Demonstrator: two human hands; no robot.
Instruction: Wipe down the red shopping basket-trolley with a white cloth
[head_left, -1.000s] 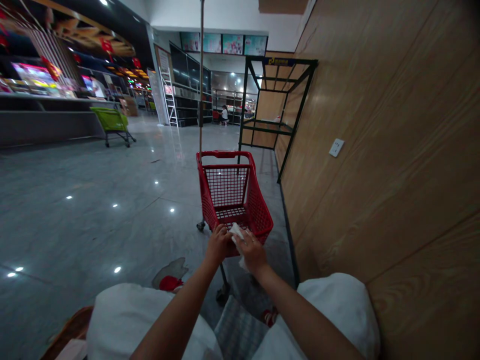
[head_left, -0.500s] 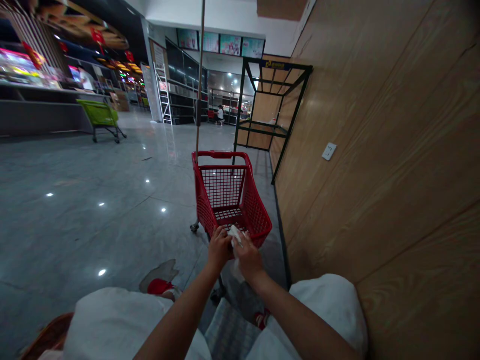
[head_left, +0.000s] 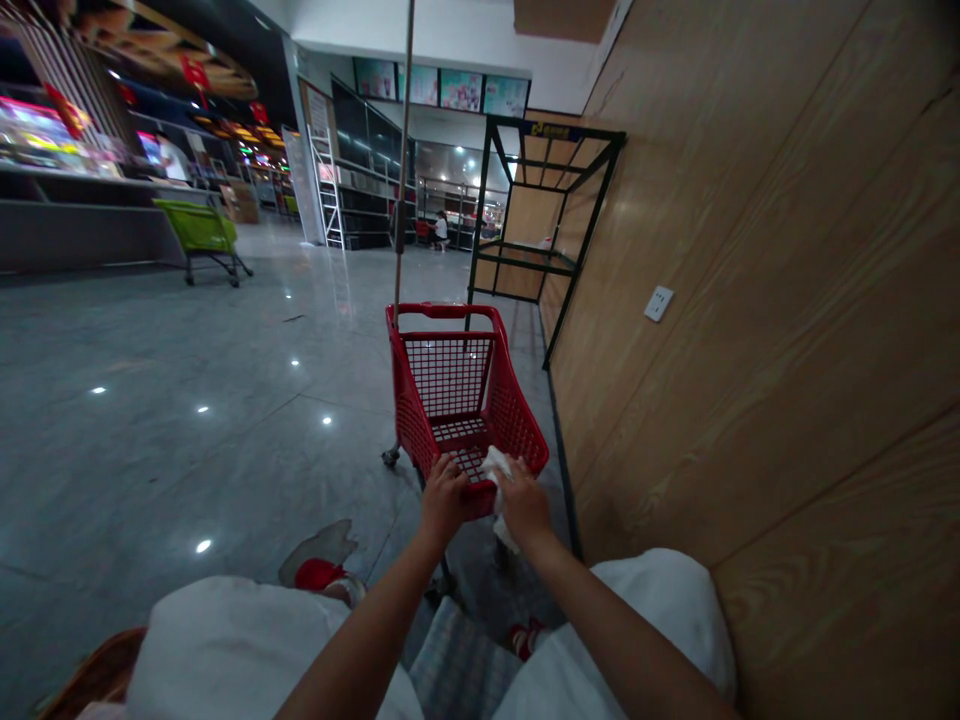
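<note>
Curled over the near rim of a red plastic mesh shopping cart [head_left: 442,311], fingers closed: the left hand [head_left: 444,503]. Just beside it, also at that rim, the right hand [head_left: 523,505], clenched on a crumpled white tissue [head_left: 496,466] whose end hangs below the fingers. Right of the right hand, a wood-grain panel wall [head_left: 750,300]; ahead of both hands, a black metal shelf frame [head_left: 570,131]; left of the left hand, a polished grey tile floor [head_left: 187,470].

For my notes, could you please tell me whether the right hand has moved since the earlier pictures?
Yes, rightward: judged against the red cart, the right hand has slid further along its near rim.
</note>
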